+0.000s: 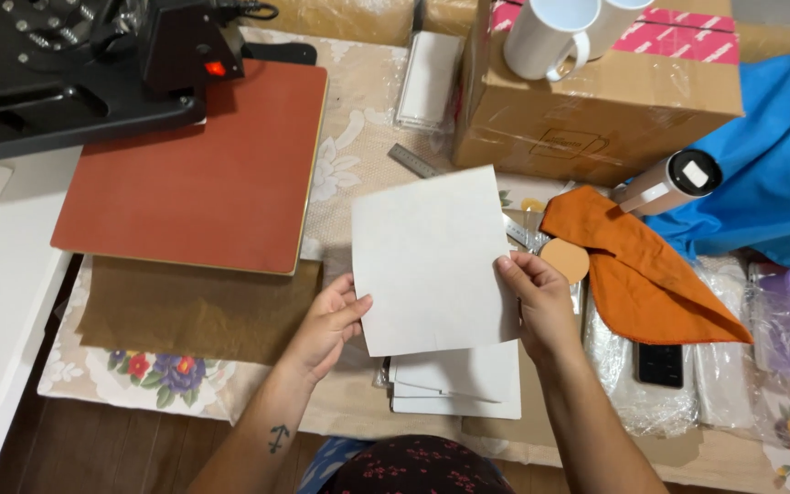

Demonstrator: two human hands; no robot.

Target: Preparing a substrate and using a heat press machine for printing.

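Both hands hold one white sheet (432, 261) above the table. My left hand (329, 322) pinches its lower left edge, thumb on top and fingers underneath; my right hand (541, 297) clamps the lower right edge the same way, thumb (511, 272) lying on the face of the sheet. The sheet stays flat between the two grips without sagging, so I judge it light and fairly stiff, more like card or coated transfer paper than soft tissue. It would likely crease if bent sharply or gripped at one corner alone; holding it at opposite edges, as here, keeps it level. Its surface looks smooth, so a firm pinch suits it better than a loose one.

Just below my hands lies a small stack of similar white sheets (457, 380). Beyond my left hand lie a brown sheet (196, 309) and, farther out, the red pad (196, 165) of a black heat press (75, 69). Beside my right hand sits a round tan disc (567, 260), touching an orange cloth (646, 270). Farther off stand a cardboard box (596, 110) bearing two white mugs (555, 35), a white tumbler (669, 183) and a blue cloth (770, 165).
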